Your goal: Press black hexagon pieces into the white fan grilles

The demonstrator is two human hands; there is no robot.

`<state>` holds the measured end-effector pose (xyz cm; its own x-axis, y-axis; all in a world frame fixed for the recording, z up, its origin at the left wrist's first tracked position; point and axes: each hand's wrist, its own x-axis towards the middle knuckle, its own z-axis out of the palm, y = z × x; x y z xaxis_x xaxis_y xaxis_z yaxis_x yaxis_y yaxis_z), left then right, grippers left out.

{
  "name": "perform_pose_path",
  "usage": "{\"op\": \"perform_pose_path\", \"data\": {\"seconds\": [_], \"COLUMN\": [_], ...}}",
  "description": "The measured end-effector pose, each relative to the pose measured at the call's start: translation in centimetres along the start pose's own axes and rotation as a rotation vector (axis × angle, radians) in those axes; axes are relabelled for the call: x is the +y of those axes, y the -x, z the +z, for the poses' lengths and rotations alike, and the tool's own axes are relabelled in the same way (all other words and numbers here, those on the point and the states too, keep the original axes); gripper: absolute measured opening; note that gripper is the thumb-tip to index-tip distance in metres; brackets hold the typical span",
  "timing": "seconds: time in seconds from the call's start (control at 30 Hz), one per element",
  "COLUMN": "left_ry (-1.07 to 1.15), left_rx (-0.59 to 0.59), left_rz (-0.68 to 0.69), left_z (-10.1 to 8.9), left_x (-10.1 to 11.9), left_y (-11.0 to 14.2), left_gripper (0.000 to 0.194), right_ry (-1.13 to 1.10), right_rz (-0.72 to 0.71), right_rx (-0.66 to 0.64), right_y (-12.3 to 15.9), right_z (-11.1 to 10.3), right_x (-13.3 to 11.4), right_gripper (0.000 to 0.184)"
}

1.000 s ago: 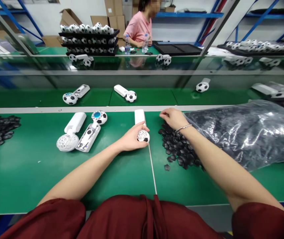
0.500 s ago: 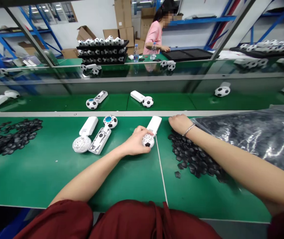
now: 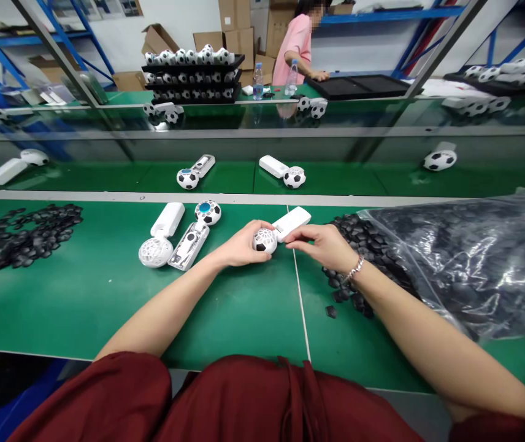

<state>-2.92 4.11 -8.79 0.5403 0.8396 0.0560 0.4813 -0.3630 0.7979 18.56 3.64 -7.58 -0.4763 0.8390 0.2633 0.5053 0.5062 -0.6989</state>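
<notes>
My left hand (image 3: 246, 244) is closed around the ball-shaped head of a white device with black soccer-ball patches (image 3: 264, 241). Its white handle (image 3: 294, 222) points up and to the right, resting on the green table. My right hand (image 3: 324, 244) is beside the ball, thumb and forefinger pinched together at the handle's base; whatever is in the pinch is too small to make out. Small black pentagon pieces (image 3: 373, 242) lie heaped behind and under my right wrist. To the left are a white device with a plain lattice ball (image 3: 156, 252) and an opened one with a blue disc (image 3: 189, 245).
A clear plastic bag of black pieces (image 3: 483, 264) covers the right side. Another heap of black pieces (image 3: 37, 236) lies at far left. Several devices rest on the green strip (image 3: 226, 178) beyond the ledge. Across from me, a person in pink (image 3: 295, 46) works by stacked trays (image 3: 193, 77).
My right hand has come from the black pieces over to the ball, fingers now pinched. The device's handle has swung further right in my left hand. The view has shifted slightly.
</notes>
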Motion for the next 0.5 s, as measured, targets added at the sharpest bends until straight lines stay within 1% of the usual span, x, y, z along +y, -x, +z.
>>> {"op": "perform_pose_path", "data": {"seconds": [0.1,0.17,0.27,0.33,0.5], "left_ry": [-0.02,-0.027,-0.044,-0.045,-0.027], "left_rx": [0.063,0.066,0.06,0.073,0.149], "left_rz": [0.012,0.026,0.061,0.065,0.028], "left_z": [0.4,0.5,0.6,0.7,1.2], "left_x": [0.0,0.0,0.1,0.1,0.1], "left_y": [0.0,0.0,0.0,-0.1,-0.3], "left_gripper": [0.049,0.047,0.044,0.042,0.041], "right_ry": [0.052,0.052,0.043,0.046,0.031], "right_rz": [-0.151,-0.235,-0.322,-0.347,-0.353], "right_rx": [-0.049,-0.082,-0.112,-0.096,-0.035], "right_y": [-0.7,-1.0,-1.3,-1.4,-1.4], "right_z": [0.6,0.8,1.1,1.4,2.0], "right_x": [0.8,1.4,1.8,1.9,1.9], "right_gripper": [0.004,0.005,0.01,0.01,0.005]}}
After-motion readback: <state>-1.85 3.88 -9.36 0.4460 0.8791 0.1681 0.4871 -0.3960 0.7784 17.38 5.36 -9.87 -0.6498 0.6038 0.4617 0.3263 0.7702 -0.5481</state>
